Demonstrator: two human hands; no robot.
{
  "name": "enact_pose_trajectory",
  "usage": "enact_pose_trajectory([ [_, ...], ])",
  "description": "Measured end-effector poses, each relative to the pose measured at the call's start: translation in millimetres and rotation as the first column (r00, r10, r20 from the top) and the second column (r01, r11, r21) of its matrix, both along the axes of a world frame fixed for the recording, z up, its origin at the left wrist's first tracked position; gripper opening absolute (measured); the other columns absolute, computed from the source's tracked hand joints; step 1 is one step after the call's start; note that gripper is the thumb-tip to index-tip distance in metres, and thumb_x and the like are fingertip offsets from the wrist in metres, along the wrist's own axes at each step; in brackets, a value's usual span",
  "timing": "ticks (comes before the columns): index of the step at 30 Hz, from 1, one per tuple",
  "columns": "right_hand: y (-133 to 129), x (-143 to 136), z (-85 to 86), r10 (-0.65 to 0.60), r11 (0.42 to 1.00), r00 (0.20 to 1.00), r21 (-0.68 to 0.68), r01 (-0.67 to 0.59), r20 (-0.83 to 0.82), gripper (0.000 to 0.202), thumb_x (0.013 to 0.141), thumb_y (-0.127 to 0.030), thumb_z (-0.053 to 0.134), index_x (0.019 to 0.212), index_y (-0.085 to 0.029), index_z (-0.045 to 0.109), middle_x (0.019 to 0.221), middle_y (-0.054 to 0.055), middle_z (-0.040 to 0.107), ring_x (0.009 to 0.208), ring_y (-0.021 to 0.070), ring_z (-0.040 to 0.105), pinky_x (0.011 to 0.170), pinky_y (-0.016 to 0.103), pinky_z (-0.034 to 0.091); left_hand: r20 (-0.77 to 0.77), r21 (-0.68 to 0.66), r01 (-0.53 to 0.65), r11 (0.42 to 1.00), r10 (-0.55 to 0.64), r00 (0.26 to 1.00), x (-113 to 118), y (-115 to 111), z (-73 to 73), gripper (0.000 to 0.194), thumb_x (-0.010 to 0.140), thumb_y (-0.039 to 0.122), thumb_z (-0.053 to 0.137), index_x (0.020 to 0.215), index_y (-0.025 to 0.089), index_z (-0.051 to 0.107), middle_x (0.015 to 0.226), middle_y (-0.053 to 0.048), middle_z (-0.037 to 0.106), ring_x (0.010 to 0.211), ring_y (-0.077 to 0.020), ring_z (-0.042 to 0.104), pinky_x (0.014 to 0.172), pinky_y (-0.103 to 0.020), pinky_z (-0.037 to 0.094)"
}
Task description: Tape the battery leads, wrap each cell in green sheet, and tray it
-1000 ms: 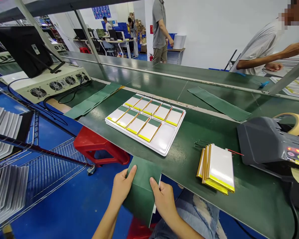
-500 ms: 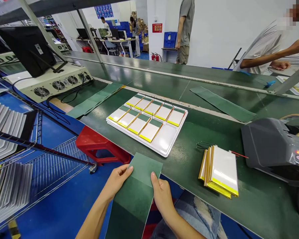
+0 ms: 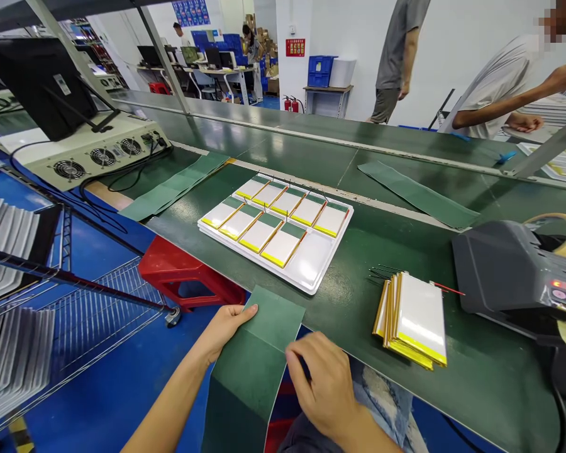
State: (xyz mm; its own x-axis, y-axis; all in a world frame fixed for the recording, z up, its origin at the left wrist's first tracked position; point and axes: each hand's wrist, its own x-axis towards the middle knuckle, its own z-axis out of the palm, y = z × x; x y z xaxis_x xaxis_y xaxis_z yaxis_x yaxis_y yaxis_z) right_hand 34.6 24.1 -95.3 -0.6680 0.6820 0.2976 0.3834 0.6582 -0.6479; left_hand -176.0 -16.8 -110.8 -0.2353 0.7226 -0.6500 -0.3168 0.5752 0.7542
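Observation:
My left hand (image 3: pixel 224 330) grips the left edge of a long green paper strip (image 3: pixel 249 358), its thumb on top. The strip's near end hangs down past the table edge. At its right edge my right hand (image 3: pixel 323 384) is curled, thumb and fingers drawn together in a pinch; what lies between the fingertips is hidden. Beyond the strip, a white plastic tray (image 3: pixel 314 258) carries two rows of flat white battery cells (image 3: pixel 259 233) with yellow lower edges, green top bands and dark wires. To the right leans a pile of similar cells (image 3: pixel 422 314) with black and red wires.
A grey tape dispenser (image 3: pixel 500 277) stands at right. Loose green strips (image 3: pixel 415 192) lie along the back, others (image 3: pixel 179 185) at left beside a fan-cooled machine (image 3: pixel 99 154). A red stool (image 3: pixel 179 267) and wire rack (image 3: pixel 99 314) flank the table. Co-workers are across it.
My right hand has let its flat thumb grip go and turned over into a curled pinch at the strip's edge. My left hand still holds the strip. A background person has moved right.

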Motion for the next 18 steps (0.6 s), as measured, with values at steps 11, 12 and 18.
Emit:
enact_pose_trajectory([
  [11,30,-18,-0.5,0.214,0.976,0.973,0.031,-0.218,0.089,0.051,0.09,-0.04,0.047,0.133,-0.013,0.04,0.129,0.013,0.055,0.13,0.0284,0.037,0.109,0.051,0.028,0.074,0.024,-0.002,1.0,0.0,0.997,6,-33,3.3,0.045,0.074,0.054,0.065,0.065,0.011,0.069,0.061,-0.009,0.069,0.057,-0.0177,0.064,0.055,-0.024,0.048],
  [12,24,-11,-3.5,0.191,0.981,0.981,0.026,-0.192,0.028,0.045,0.09,-0.036,0.048,0.129,-0.014,0.044,0.125,0.013,0.057,0.124,0.0275,0.043,0.105,0.049,0.033,0.075,0.021,-0.008,1.0,0.006,0.997,8,-40,1.4,0.045,0.075,0.054,0.064,0.065,0.011,0.069,0.061,-0.009,0.069,0.057,-0.0175,0.063,0.056,-0.024,0.048],
  [18,-19,29,-48.1,-0.219,0.827,0.963,-0.554,0.097,-0.159,0.022,0.088,-0.039,0.049,0.078,-0.02,0.051,0.072,0.002,0.053,0.063,0.0144,0.052,0.058,0.027,0.044,0.065,-0.057,-0.059,0.997,0.063,0.996,11,-79,-4.0,0.041,0.068,0.055,0.07,0.06,0.015,0.067,0.059,-0.005,0.067,0.056,-0.0189,0.062,0.056,-0.026,0.049],
])
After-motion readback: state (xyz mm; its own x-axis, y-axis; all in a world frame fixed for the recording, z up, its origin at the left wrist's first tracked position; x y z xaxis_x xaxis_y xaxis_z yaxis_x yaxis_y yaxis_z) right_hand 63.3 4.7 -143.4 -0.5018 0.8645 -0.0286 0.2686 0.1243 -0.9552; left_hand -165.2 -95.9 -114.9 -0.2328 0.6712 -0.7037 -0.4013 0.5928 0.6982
